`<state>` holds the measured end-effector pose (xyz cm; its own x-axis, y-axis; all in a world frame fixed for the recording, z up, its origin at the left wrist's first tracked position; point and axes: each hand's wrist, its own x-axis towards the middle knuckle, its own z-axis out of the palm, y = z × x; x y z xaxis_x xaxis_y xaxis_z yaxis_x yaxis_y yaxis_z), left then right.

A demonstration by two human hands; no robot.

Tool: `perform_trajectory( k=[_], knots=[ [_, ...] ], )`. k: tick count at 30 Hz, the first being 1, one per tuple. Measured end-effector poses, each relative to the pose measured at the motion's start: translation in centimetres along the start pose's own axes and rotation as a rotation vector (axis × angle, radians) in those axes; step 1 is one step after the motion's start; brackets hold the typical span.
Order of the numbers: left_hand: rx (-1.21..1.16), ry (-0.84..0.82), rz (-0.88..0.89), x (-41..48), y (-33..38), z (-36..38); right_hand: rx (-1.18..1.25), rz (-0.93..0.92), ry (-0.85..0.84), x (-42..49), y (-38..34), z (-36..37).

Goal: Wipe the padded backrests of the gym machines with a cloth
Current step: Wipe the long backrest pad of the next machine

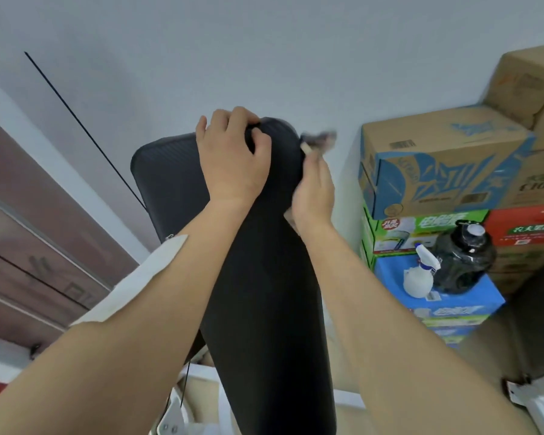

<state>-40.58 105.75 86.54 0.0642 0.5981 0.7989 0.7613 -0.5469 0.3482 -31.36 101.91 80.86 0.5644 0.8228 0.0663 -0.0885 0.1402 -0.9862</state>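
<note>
A long black padded backrest point(264, 293) rises through the middle of the view, narrow end up. A second black pad point(164, 177) stands behind it to the left. My left hand point(233, 158) grips the top edge of the front pad, fingers curled over it. My right hand point(314, 189) presses against the pad's upper right side and holds a small cloth point(319, 140), which shows blurred above the fingers and again as a corner under the wrist.
Stacked cardboard boxes point(446, 164) fill the right side against the white wall. On a blue box stand a white spray bottle point(420, 271) and a dark jug point(465, 259). A thin black cable point(82, 120) runs diagonally at left. White machine frame parts point(173, 416) sit below.
</note>
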Motion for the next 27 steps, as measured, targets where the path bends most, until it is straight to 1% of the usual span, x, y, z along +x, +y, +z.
perform_trajectory(
  k=[2,4,6,7,9,11,12,14,17,19,20,22,23,25,27],
  knots=[
    [-0.012,0.021,-0.011,-0.1,0.3,-0.1,-0.047,-0.082,0.0,0.4,-1.2,0.6],
    [-0.029,0.036,-0.026,-0.1,0.5,-0.2,-0.085,-0.092,0.03,-1.0,1.3,0.0],
    [-0.031,0.05,-0.037,-0.1,0.5,-0.3,-0.088,0.023,0.066,-3.8,6.3,-1.5],
    [-0.033,0.05,-0.038,-0.2,0.5,-0.3,-0.138,0.127,0.052,-5.5,9.3,-2.7],
    [-0.038,0.037,-0.024,-0.2,0.4,-0.3,-0.303,0.337,-0.03,-8.7,14.0,-4.7],
    [-0.034,-0.025,-0.006,-0.3,0.1,-0.7,-0.319,0.466,-0.033,-10.2,16.5,-5.8],
    [-0.043,-0.066,0.006,-0.5,-0.2,-1.0,-0.275,0.47,-0.015,-10.1,16.5,-5.7],
    [-0.069,-0.103,0.053,-1.7,-0.7,-1.9,-0.155,0.414,0.04,-8.8,14.1,-4.8],
    [0.012,-0.06,0.215,-5.9,-1.2,-2.8,-0.012,0.2,0.003,-5.1,7.0,-2.8],
    [0.012,-0.14,0.281,-9.1,-1.1,-2.7,0.041,0.059,-0.008,-3.4,3.4,-1.8],
    [-0.013,-0.203,0.283,-10.4,-0.9,-2.5,0.03,0.019,-0.006,-2.9,3.2,-1.6],
    [-0.06,-0.288,0.244,-12.6,-0.7,-1.8,-0.01,0.005,-0.012,-3.5,5.4,-2.1],
    [-0.074,-0.305,0.217,-13.6,-0.6,-1.4,-0.023,0.015,-0.006,-4.3,7.7,-2.5],
    [-0.099,-0.334,0.185,-15.5,-0.5,-0.4,-0.071,0.066,0.025,-6.4,13.3,-3.9],
    [-0.139,-0.391,0.187,-17.7,-0.5,0.8,-0.177,0.155,0.03,-9.0,19.5,-5.7]
  ],
)
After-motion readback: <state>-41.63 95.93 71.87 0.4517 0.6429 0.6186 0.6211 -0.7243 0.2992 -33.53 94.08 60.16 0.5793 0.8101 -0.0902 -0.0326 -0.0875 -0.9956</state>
